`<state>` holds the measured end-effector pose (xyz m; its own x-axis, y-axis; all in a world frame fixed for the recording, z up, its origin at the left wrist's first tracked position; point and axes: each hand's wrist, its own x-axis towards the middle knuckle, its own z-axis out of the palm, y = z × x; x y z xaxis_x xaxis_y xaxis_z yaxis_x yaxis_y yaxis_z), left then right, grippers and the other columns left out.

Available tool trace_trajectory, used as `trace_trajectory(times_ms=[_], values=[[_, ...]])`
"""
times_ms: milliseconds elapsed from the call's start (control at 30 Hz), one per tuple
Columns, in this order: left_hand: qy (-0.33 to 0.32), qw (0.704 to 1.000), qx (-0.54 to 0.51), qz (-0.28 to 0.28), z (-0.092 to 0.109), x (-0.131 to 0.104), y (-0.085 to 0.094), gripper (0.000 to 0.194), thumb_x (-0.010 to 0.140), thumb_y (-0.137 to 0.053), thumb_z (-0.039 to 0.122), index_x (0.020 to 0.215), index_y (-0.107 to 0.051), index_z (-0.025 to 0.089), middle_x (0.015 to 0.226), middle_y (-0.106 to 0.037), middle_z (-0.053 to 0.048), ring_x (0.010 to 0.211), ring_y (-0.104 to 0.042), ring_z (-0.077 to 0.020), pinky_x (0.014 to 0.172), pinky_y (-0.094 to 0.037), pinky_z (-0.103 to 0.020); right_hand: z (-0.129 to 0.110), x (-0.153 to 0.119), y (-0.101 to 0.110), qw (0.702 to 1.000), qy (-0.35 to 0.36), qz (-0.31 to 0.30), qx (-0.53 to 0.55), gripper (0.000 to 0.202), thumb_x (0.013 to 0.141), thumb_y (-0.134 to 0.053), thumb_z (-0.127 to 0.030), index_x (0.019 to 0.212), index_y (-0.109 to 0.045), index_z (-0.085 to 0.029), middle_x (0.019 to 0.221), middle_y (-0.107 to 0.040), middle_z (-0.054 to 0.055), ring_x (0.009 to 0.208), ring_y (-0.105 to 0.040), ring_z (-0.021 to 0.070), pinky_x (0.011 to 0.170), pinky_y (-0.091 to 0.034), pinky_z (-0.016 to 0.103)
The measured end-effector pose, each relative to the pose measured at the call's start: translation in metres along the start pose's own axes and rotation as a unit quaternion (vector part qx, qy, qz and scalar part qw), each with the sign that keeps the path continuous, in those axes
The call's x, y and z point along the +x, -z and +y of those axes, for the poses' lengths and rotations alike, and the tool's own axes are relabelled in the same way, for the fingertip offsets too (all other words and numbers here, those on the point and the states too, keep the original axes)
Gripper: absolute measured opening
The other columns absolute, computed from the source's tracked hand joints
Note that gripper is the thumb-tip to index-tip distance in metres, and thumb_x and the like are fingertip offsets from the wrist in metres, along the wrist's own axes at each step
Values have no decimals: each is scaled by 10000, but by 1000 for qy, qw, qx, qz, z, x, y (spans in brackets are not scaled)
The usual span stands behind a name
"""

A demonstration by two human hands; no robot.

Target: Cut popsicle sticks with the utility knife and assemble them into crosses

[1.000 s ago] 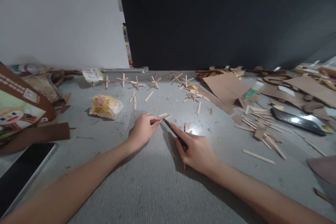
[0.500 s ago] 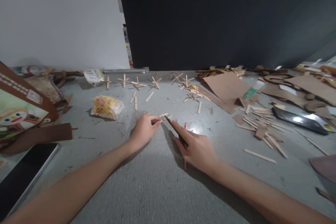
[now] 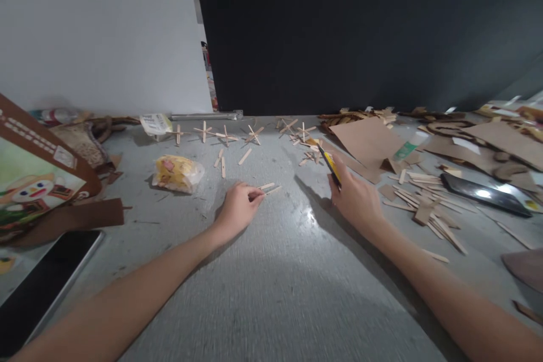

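Observation:
My left hand rests on the grey table, thumb and fingers pinched on a short wooden craft stick. A second craft stick piece lies close beside it at the fingertips; whether the fingers also touch this one I cannot tell. To the right, my right hand is wrapped round a yellow-and-black utility knife, its tip pointing up and left. That tip is near a small group of crossed sticks. Behind my left hand lie loose cut sticks.
Star-shaped stick pieces stand along the back. A yellow crumpled packet and a phone lie left, by a brown printed bag. At right are a stick pile, cardboard, a glue stick and a black object.
My right hand, with the utility knife, has moved right and away from the stick pieces at my left fingertips. My left hand keeps its pinch. The red thing beside my right hand no longer shows.

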<state>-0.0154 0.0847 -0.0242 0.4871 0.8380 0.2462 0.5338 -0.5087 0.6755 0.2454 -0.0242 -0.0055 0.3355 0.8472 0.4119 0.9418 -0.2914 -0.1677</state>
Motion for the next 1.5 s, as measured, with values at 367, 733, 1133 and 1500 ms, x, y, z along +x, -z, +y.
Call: trace_trajectory(times_ms=[367, 733, 1133, 1500], values=[[-7, 1000, 9, -2, 5, 0, 2, 123, 916, -716, 205, 870, -829, 223, 860, -801, -72, 849, -715, -235, 841, -556, -379, -58, -68, -7, 964, 219, -75, 129, 689, 982, -425, -183, 1667, -362, -210, 781, -770, 42, 560, -664, 158, 518, -381, 233], [3, 1000, 2, -8, 7, -1, 2, 155, 909, -717, 137, 919, -842, 228, 885, -802, -68, 861, -723, -241, 844, -552, -378, -58, -70, -8, 963, 225, -90, 119, 693, 976, -440, -189, 1666, -375, -215, 762, -755, 21, 529, -629, 141, 502, -344, 240], [0, 1000, -2, -3, 5, 0, 1, 151, 902, -723, 132, 910, -844, 222, 870, -801, -64, 880, -724, -237, 886, -558, -385, -57, -70, -9, 960, 228, -83, 138, 673, 978, -441, -188, 1650, -406, -199, 771, -762, 25, 551, -643, 140, 517, -361, 242], [-2, 1000, -4, -1, 3, 0, -1, 151, 903, -727, 125, 913, -843, 221, 868, -795, -62, 820, -708, -218, 843, -550, -365, -55, -71, -11, 961, 239, -71, 121, 695, 965, -463, -171, 1656, -393, -191, 765, -762, 21, 538, -637, 138, 511, -348, 246]])
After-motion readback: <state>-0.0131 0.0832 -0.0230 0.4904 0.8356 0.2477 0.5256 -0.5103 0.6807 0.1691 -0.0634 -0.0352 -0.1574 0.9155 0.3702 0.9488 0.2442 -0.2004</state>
